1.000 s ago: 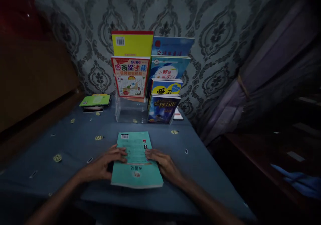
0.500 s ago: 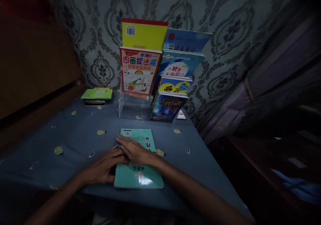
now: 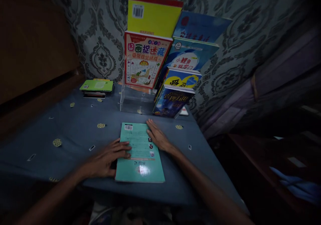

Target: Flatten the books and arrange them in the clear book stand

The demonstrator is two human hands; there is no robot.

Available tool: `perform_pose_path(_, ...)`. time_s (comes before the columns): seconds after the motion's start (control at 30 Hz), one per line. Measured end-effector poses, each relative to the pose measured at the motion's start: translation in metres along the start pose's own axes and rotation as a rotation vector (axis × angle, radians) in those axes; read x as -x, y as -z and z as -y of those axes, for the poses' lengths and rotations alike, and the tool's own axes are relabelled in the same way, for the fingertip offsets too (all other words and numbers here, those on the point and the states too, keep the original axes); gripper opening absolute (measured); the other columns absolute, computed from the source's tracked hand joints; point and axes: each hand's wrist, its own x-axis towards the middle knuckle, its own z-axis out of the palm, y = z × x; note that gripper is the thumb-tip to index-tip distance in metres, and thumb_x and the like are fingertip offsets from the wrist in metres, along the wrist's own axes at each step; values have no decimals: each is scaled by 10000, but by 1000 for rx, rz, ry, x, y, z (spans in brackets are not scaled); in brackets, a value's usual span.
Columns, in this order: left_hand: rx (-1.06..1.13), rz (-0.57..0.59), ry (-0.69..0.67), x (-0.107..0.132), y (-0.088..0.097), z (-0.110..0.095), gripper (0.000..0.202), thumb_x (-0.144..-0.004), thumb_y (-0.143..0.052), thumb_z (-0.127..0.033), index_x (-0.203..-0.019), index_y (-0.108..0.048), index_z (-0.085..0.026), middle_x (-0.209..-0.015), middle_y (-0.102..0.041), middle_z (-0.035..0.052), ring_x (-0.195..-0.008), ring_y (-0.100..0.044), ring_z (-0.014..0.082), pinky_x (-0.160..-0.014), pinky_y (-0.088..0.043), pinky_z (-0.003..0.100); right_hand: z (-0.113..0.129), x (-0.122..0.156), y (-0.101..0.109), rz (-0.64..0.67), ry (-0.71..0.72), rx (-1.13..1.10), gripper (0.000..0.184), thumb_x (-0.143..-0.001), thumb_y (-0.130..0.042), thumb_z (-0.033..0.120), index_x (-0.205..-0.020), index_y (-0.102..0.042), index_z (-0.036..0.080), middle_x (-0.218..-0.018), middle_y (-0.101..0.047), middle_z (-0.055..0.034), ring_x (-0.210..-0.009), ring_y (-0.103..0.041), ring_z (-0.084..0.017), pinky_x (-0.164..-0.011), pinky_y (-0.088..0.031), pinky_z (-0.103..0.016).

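Observation:
A teal book lies flat near the table's front edge, a barcode at its far left corner and small pictures down its right side. My left hand rests over its left edge, fingers stretched across the cover and the thumb lower down by the edge. Along the upper right edge lies my right hand, fingers extended and flat, the fingertips by the far right corner. Both hands touch the book without visibly lifting it.
A clear acrylic rack stands behind, with a red picture book, a yellow book and several blue ones, a dark blue book foremost. A low book stack sits back left on the blue tablecloth. A curtain hangs right.
My right hand has moved from the cover's left side to its right edge, uncovering the middle. The left hand's fingers now reach over the cover. The view has tilted down slightly.

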Motion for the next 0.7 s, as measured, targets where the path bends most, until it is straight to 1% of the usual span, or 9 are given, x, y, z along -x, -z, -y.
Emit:
perform_pose_path(0.07, -22, 22, 24, 1, 1, -3, 545, -894, -653, -442, -1388, -500, -270, -1509, -473, 76, -1454, -345, 266, -1226, -216, 517, -5, 8, 0, -14, -16, 17, 611, -1028, -273, 460, -1537, -313, 124, -1605, -267, -164, -1499, -233, -250, -1222, -210, -519)
perform_pose_path(0.13, -59, 53, 57, 4, 5, -8, 572, -923, -616, -411, -1453, -432, -300, -1564, -396, 66, -1484, -282, 269, -1226, -194, 533, -5, 11, -1, -34, -11, 35, 580, -1031, -284, 434, -1535, -325, 150, -1595, -298, -152, -1490, -262, -243, -1216, -220, -518)
perform_pose_path(0.27, -114, 201, 137, 12, 26, -18, 733, -930, -604, -418, -1550, -213, -389, -1644, -185, 41, -1508, -181, 320, -1198, -175, 616, -2, 11, -3, -74, 6, 62, 545, -1028, -310, 398, -1525, -354, 179, -1582, -338, -136, -1475, -305, -240, -1202, -247, -517)
perform_pose_path(0.33, -107, 282, 177, 16, 38, -20, 824, -911, -629, -436, -1561, -123, -407, -1650, -138, 34, -1508, -160, 337, -1185, -194, 629, -1, 11, -4, -88, 2, 72, 545, -1025, -309, 400, -1514, -374, 169, -1573, -358, -142, -1470, -318, -243, -1198, -252, -521)
perform_pose_path(0.4, -85, 322, 215, 16, 46, -20, 845, -918, -615, -455, -1564, -73, -402, -1649, -126, 26, -1508, -153, 326, -1189, -220, 599, -1, 12, -4, -98, -2, 74, 547, -1023, -309, 408, -1507, -387, 165, -1563, -378, -145, -1465, -328, -245, -1198, -250, -524)
perform_pose_path(0.43, -73, 326, 234, 15, 48, -19, 822, -932, -589, -472, -1565, -69, -394, -1648, -128, 22, -1510, -152, 313, -1195, -230, 576, -1, 12, -4, -102, -1, 71, 546, -1023, -312, 413, -1505, -389, 169, -1560, -386, -144, -1463, -335, -245, -1199, -249, -524)
perform_pose_path(0.5, -61, 294, 279, 9, 48, -14, 726, -977, -492, -507, -1570, -96, -366, -1644, -147, 17, -1512, -160, 279, -1207, -239, 523, -1, 13, -4, -111, 3, 55, 541, -1021, -323, 421, -1505, -392, 188, -1555, -399, -135, -1457, -346, -246, -1199, -251, -525)
perform_pose_path(0.6, -86, 193, 326, -6, 43, 1, 600, -1027, -346, -505, -1570, -190, -303, -1633, -211, 30, -1505, -211, 239, -1216, -247, 459, -1, 14, -2, -127, 5, 30, 531, -1020, -335, 428, -1501, -398, 212, -1548, -419, -121, -1450, -360, -248, -1198, -255, -527)
perform_pose_path(0.7, -166, 87, 337, -23, 39, 22, 562, -1037, -303, -492, -1545, -298, -251, -1606, -302, 58, -1475, -307, 228, -1194, -299, 421, -3, 14, 0, -126, 14, -2, 532, -1011, -356, 426, -1487, -419, 198, -1538, -432, -133, -1440, -375, -259, -1190, -272, -534)
